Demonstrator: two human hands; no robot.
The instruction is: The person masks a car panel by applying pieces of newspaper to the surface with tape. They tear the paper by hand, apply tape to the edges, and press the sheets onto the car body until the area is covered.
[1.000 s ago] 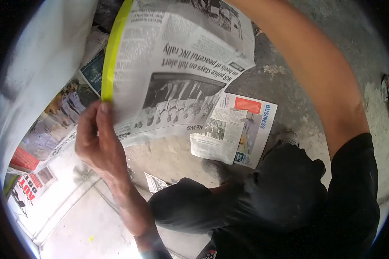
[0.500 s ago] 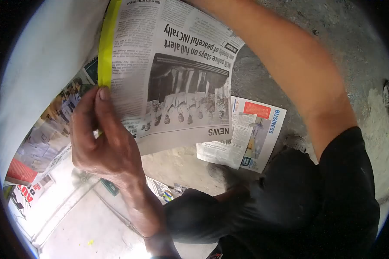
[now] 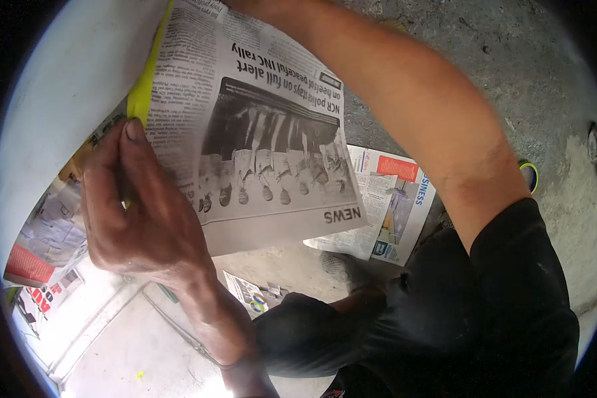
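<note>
A newspaper sheet [image 3: 272, 192] with a photo and the word NEWS, seen upside down, hangs across the middle. Yellow-green tape [image 3: 139, 99] runs along its left edge, beside a white curved surface [image 3: 66, 86]. My left hand [image 3: 146, 199] pinches the taped edge between thumb and fingers. My right arm reaches across the top; my right hand [image 3: 245, 5] is at the upper edge of the view by the sheet's top, with its fingers mostly hidden.
Another newspaper page [image 3: 411, 212] lies on the grey floor [image 3: 557, 146] beside my dark-clothed leg. A roll of yellow-green tape [image 3: 529, 176] is on the right. More printed paper [image 3: 53, 225] shows at the left, and a small printed piece [image 3: 245, 292] lies at lower centre.
Both hands and the newspaper's taped edge have shifted left. The sheet's lower right corner has swung downward. The tape roll on the right has come into view from behind my arm.
</note>
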